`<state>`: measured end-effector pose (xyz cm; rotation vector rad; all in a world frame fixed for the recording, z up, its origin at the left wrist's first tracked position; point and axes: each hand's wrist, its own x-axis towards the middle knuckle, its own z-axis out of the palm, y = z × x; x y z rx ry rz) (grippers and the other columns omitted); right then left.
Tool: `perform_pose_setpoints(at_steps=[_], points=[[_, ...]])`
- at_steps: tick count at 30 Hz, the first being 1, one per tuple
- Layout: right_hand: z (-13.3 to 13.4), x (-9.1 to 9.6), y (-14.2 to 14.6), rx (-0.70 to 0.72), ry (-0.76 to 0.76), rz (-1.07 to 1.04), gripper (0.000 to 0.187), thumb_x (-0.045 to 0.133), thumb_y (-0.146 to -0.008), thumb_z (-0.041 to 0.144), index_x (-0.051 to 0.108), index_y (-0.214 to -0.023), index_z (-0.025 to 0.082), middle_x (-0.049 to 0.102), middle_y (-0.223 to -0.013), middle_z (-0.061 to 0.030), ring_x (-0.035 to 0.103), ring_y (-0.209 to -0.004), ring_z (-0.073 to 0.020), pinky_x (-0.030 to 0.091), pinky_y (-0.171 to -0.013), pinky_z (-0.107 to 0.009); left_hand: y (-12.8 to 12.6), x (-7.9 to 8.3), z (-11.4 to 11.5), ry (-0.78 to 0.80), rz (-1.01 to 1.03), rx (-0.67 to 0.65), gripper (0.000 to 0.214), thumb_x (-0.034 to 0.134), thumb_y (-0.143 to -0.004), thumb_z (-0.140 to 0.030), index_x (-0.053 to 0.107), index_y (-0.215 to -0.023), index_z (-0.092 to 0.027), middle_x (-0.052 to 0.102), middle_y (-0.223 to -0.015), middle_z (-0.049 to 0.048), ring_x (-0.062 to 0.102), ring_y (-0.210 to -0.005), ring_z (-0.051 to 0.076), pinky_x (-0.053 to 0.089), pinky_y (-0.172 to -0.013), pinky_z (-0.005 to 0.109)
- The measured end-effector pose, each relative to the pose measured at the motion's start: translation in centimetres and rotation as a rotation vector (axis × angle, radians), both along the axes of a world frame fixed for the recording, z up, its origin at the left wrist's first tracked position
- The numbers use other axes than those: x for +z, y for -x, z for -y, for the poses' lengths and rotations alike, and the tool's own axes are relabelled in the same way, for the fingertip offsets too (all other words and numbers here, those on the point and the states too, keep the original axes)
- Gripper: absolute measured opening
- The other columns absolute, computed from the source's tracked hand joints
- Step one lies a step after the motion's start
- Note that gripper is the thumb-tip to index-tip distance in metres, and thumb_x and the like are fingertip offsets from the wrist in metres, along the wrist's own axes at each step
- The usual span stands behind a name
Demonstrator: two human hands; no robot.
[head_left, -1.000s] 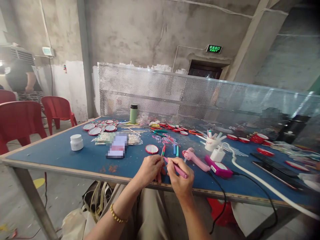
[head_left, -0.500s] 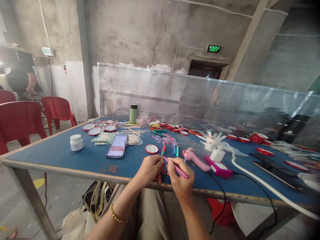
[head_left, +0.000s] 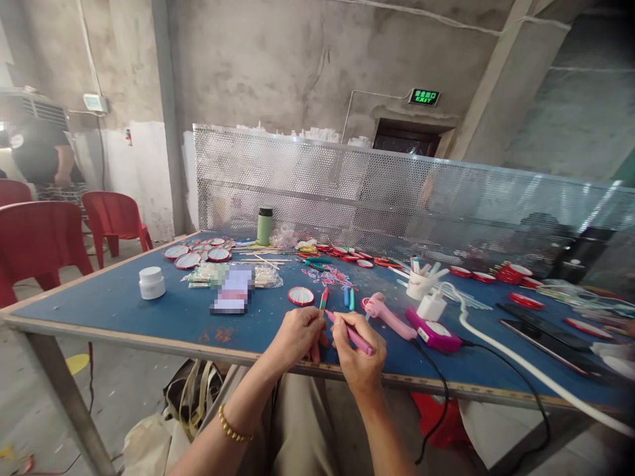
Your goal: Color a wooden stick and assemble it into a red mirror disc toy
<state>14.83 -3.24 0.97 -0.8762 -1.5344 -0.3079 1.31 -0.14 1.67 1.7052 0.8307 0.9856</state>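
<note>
My left hand (head_left: pixel 298 334) is closed round the lower part of a thin stick (head_left: pixel 323 301), whose upper part is red and green. A pink marker pen (head_left: pixel 358 339) sits in my right hand (head_left: pixel 361 354) like a writing tool, its tip at the stick just above my left fingers. Both hands are close together over the table's front edge. Right behind them lies a round white disc with a red rim (head_left: pixel 300 296). Blue and teal markers (head_left: pixel 349 298) rest a little to its right.
A pink glue gun (head_left: pixel 389 315), a magenta box (head_left: pixel 433 330) and a white cable (head_left: pixel 516 367) lie to the right. A phone (head_left: pixel 234 291) and a white jar (head_left: pixel 151 283) stand left. Behind are a green bottle (head_left: pixel 264 227), scattered discs and a perforated metal screen (head_left: pixel 297 172).
</note>
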Motion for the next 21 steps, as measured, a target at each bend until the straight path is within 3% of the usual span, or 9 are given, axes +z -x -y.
perform_pose_setpoints(at_steps=[2, 9, 21], points=[[0.02, -0.07, -0.03, 0.002, 0.006, -0.016, 0.015, 0.057, -0.094, 0.018, 0.062, -0.080, 0.020, 0.066, -0.064, 0.0015, 0.062, -0.051, -0.0119, 0.051, -0.054, -0.023, 0.01, 0.02, 0.03, 0.007, 0.006, -0.007, 0.026, 0.044, -0.089, -0.038, 0.052, -0.072, -0.019, 0.067, -0.065, -0.0011, 0.057, -0.039, 0.009, 0.035, -0.038, 0.018], [0.06, 0.13, 0.13, 0.039, 0.000, 0.006, 0.016, 0.056, -0.094, 0.017, 0.063, -0.080, 0.020, 0.065, -0.064, 0.0016, 0.060, -0.051, -0.0111, 0.051, -0.053, -0.021, 0.03, 0.15, 0.08, -0.021, -0.017, 0.011, 0.031, 0.044, -0.091, -0.038, 0.050, -0.066, -0.020, 0.053, -0.046, -0.0055, 0.054, -0.037, 0.010, 0.035, -0.040, 0.018], [-0.02, -0.02, 0.00, 0.012, -0.016, 0.011, 0.015, 0.057, -0.093, 0.016, 0.063, -0.080, 0.019, 0.066, -0.064, 0.0013, 0.061, -0.051, -0.0111, 0.051, -0.055, -0.022, 0.02, 0.04, -0.08, -0.024, 0.002, 0.005, 0.029, 0.044, -0.089, -0.037, 0.049, -0.066, -0.020, 0.057, -0.050, -0.0047, 0.055, -0.036, 0.010, 0.034, -0.039, 0.019]])
